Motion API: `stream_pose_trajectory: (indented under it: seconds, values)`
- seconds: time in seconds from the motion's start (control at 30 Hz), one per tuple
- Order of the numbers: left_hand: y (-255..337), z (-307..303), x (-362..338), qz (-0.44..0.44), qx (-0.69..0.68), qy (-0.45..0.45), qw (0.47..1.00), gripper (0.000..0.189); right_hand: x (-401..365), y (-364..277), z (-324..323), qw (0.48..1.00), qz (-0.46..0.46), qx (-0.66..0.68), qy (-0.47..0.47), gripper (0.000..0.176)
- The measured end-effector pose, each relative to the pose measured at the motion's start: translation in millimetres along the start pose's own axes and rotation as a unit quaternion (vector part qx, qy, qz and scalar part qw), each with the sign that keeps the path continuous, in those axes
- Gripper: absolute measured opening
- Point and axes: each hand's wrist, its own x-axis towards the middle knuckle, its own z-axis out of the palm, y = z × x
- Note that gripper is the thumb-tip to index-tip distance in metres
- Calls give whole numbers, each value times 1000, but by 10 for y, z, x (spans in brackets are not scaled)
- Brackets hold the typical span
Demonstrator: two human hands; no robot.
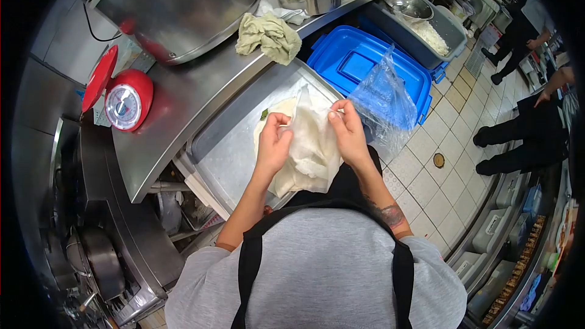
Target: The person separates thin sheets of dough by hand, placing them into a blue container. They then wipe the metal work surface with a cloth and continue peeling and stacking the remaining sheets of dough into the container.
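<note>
Head view: both hands are at the middle, over a shallow metal tray (228, 137). Left hand (274, 143) has its fingers curled, thumb against fingertips, gripping the left side of a thin pale sheet (314, 140). Right hand (349, 133) pinches the same sheet by its upper right edge. Sheet is creased, hanging between the two; its lower edge falls near the wearer's dark apron. More pale layers show behind it, with a bit of green leaf (264, 114) by the left hand.

Tray floor is bare left of the left hand; the tray's left wall runs alongside the desk (173, 94) edge. A crumpled cloth (268, 39) lies over that edge, beyond the hands. Red scale (126, 100) stands on the desk, well left.

Right side tighter: clear plastic bag (390, 97) on a blue lid (323, 55), just beyond the right hand. Past the bag, open tiled floor (423, 146); two people in dark trousers stand well apart, far right.
</note>
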Motion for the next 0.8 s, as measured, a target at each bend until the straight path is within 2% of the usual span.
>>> stream_pose_trajectory:
  seconds: [0.03, 0.07, 0.1, 0.13, 0.17, 0.2, 0.23, 0.27, 0.3, 0.33, 0.37, 0.43, 0.53, 0.57, 0.67, 0.77, 0.8]
  values:
    - [86, 68, 0, 6, -18, -6, 1000, 15, -11, 12, 72, 1000, -10, 7, -2, 10]
    - [199, 141, -26, -40, -57, 1, 998, 14, -16, 26, 156, 1000, -21, 14, -3, 10]
    - [222, 153, -19, -24, -8, -5, 1000, 14, -17, 44, 223, 999, -31, 20, -4, 11]
    - [233, 161, 11, -9, 40, -12, 999, 15, -13, 84, 261, 998, -33, 56, -7, 23]
    - [246, 165, 37, 7, 89, -19, 996, 15, -17, 76, 262, 997, -72, 6, -8, 26]
    - [274, 116, 57, -14, 134, -34, 990, 15, -22, 47, 254, 993, -111, -45, -9, 29]
    - [257, 68, 68, -9, 132, -23, 991, 14, -27, -51, 254, 984, -151, -96, -8, 33]
    - [211, 26, 81, -4, 130, -14, 991, 13, -57, -203, 185, 970, -152, -191, 4, 42]
    - [169, 11, 84, 0, 128, -7, 992, 11, -43, -176, 104, 973, -120, -194, 27, 36]
    - [145, 15, 72, -14, 28, 28, 999, 9, -3, -115, 8, 975, -87, -196, 50, 30]
    - [139, -23, 63, -21, 32, 44, 998, 9, 42, -55, -87, 976, -53, -198, 73, 24]
    - [138, -142, 42, -32, 40, 79, 996, 10, 146, 36, -252, 977, -71, -69, 188, 11]
    - [5, -177, -83, -16, 24, 99, 995, 8, 193, 25, -386, 971, -78, 20, 224, 8]
    - [-44, -185, -112, -10, 25, 106, 994, 7, 196, 14, -379, 978, -72, 48, 189, 9]
    - [165, -129, -205, -73, -64, 39, 994, 14, 140, -71, -316, 991, -53, 92, 77, 12]
    - [116, -158, -206, -43, 70, -67, 994, 30, 91, -66, -160, 997, -57, 49, -29, 16]
    - [148, -104, -179, -16, 77, -71, 994, 35, 84, -69, -74, 996, -71, 24, -50, 17]
